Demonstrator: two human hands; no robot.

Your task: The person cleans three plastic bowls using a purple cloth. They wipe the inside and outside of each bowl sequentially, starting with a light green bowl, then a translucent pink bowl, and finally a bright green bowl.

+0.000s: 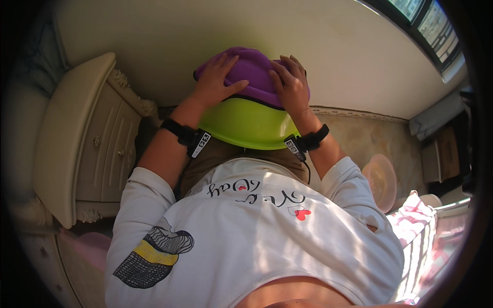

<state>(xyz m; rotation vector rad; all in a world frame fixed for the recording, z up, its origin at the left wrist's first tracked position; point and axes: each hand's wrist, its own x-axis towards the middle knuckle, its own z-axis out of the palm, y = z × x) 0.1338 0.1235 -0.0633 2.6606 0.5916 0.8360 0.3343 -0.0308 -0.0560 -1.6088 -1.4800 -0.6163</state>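
Observation:
A purple fabric piece (252,69) with black edging lies draped over the upper part of a glossy lime-green plastic shell (246,119). My left hand (219,82) rests on the fabric's left half, palm down, with the thumb spread away from the fingers. At the fabric's right side, my right hand (290,82) touches it with bent fingers. Whether those fingers pinch the cloth is not plain. The shell's lower rim curves just in front of my lap; what supports it is hidden.
To the left stands a cream cabinet (108,142) with carved trim. A pale wall (173,34) rises right behind the shell. On the floor at right is a pinkish plastic basin (381,183). A pink and white cloth (414,217) hangs nearby, and a window (427,29) is at upper right.

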